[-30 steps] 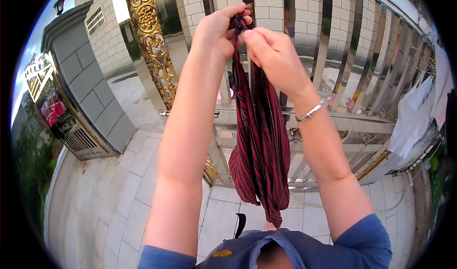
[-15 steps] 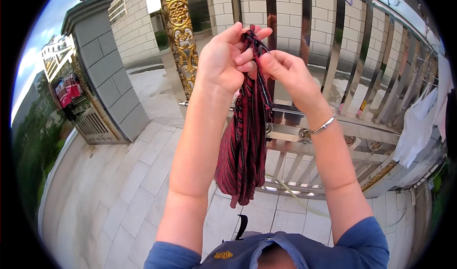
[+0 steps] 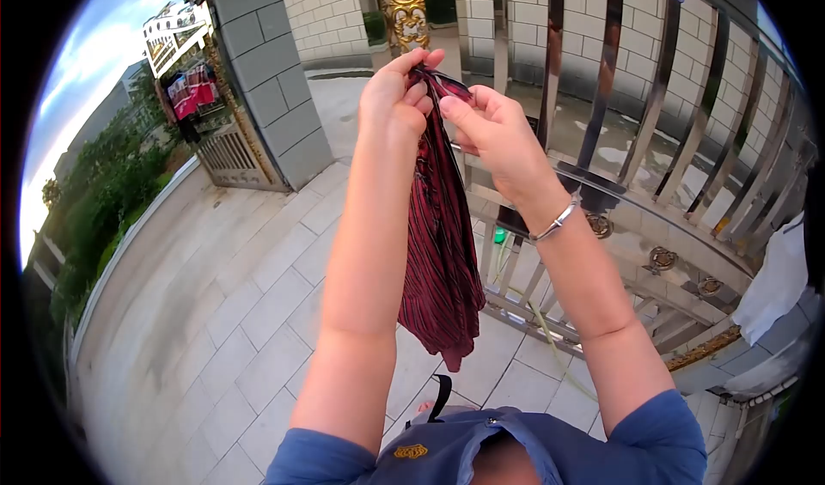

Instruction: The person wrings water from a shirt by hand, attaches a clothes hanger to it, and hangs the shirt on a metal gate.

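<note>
A dark red cloth with black stripes (image 3: 440, 262) hangs down in folds, bunched together at its top end. My left hand (image 3: 397, 98) grips that gathered top, its fingers curled round the fabric. On the other side, my right hand (image 3: 494, 133) pinches a thin strip or edge of the same cloth between thumb and fingers. Both hands are raised in front of me at about the same height. Whether the cloth is a garment or a bag I cannot tell. A silver bangle (image 3: 557, 220) is on my right wrist.
A metal railing gate (image 3: 610, 81) stands close beyond my hands. White laundry (image 3: 773, 283) hangs at the right. A grey pillar (image 3: 266, 81) stands left, with clothes (image 3: 193, 94) hanging beyond it. Pale tiles (image 3: 266, 339) cover the ground, and a thin hose (image 3: 543, 320) lies near the gate.
The view has turned left, so the pillar and gate appear further right. Both hands still hold the cloth; the right hand has drawn its strip out sideways from the gathered top.
</note>
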Demonstrator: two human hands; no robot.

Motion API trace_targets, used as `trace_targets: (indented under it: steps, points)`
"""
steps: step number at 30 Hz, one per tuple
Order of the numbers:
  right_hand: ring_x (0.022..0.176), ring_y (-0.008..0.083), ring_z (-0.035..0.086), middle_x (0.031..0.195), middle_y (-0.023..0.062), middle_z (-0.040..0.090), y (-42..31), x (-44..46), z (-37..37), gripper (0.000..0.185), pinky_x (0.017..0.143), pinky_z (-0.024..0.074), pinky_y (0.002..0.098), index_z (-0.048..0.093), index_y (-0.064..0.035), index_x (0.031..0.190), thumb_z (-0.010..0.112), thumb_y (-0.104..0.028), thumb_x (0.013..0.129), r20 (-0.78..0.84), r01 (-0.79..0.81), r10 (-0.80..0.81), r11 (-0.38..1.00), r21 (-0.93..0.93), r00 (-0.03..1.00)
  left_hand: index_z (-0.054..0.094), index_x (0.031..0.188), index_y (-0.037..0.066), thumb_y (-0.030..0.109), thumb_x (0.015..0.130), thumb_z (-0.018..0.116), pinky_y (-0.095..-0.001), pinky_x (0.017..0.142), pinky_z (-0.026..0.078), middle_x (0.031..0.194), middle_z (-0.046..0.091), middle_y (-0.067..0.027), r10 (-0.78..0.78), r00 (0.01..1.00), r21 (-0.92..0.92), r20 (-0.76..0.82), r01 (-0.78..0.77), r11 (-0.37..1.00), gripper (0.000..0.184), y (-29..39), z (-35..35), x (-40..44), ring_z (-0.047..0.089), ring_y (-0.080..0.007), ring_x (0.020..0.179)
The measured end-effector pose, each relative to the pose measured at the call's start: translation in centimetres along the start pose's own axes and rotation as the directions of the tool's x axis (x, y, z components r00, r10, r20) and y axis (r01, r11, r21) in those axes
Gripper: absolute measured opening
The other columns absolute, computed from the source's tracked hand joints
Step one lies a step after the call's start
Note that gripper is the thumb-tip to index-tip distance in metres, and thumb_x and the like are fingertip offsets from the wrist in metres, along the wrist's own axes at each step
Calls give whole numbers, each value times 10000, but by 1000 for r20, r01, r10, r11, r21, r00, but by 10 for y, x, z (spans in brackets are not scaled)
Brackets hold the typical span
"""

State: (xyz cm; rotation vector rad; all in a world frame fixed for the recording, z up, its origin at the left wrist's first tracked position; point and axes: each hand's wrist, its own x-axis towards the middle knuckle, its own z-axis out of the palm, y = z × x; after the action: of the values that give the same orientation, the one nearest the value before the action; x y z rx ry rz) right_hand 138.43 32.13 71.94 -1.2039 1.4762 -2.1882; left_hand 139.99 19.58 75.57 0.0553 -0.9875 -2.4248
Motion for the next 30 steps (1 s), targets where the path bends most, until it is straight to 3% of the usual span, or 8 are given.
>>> trace_targets:
  steps: [3,8,11,12,15,20,27,30]
  points:
    - [502,23,387,573,-22,477,8,-5,29,149,448,302,191,464,-18,770,518,-147,824,-5,60,-60,997,-40,998,500,818,-14,25,776,530,-209,311,228,821,611,-171,48,992,-56,-117,-55,997,65,13,-8,-6,237,-73,348]
    - [479,34,407,526,-11,475,-5,-16,58,182,443,312,187,458,-17,765,538,-170,821,160,36,-27,998,-56,987,525,816,1,65,783,542,-178,369,341,827,618,-148,226,974,104,30,-228,968,74,46,-33,-41,385,-78,401]
    - [503,61,465,506,13,494,-6,-1,74,418,463,358,194,514,-11,628,565,-396,784,193,157,-101,940,-302,976,548,833,-7,97,783,556,-170,409,389,830,621,-135,260,959,197,110,-277,940,115,66,-47,-57,500,-79,493]
    - [507,122,520,516,46,527,-10,3,78,531,490,400,253,543,-19,582,512,-519,757,200,231,-140,789,-569,970,560,836,-11,98,778,564,-166,390,364,828,622,-128,310,945,281,105,-327,902,123,68,-48,-64,485,-63,475]
    - [549,215,563,548,80,557,-14,-1,105,552,523,420,316,571,-33,611,458,-555,753,184,256,-186,521,-814,965,587,847,-27,106,767,584,-158,358,310,810,624,-103,341,935,365,102,-354,861,155,75,-58,-86,459,-29,448]
    - [603,332,547,589,157,559,5,-1,134,412,547,403,422,572,-21,655,368,-323,847,213,347,-292,559,-753,932,591,836,-46,134,780,583,-162,369,319,754,620,-81,292,953,442,84,-298,846,188,95,-90,-92,469,-38,462]
    - [530,342,537,565,171,548,18,1,181,364,511,426,416,567,-15,625,400,-269,826,223,488,-546,408,-771,808,545,723,-116,-32,687,576,-259,487,446,664,582,-178,504,853,353,134,-517,780,97,119,-97,-81,533,-181,517]
    - [526,340,543,559,179,545,15,5,190,381,502,433,415,565,-2,611,398,-271,824,226,495,-549,410,-766,804,582,688,-34,66,697,617,-265,476,434,609,566,-89,495,839,426,226,-542,725,107,136,-104,-72,531,-165,511]
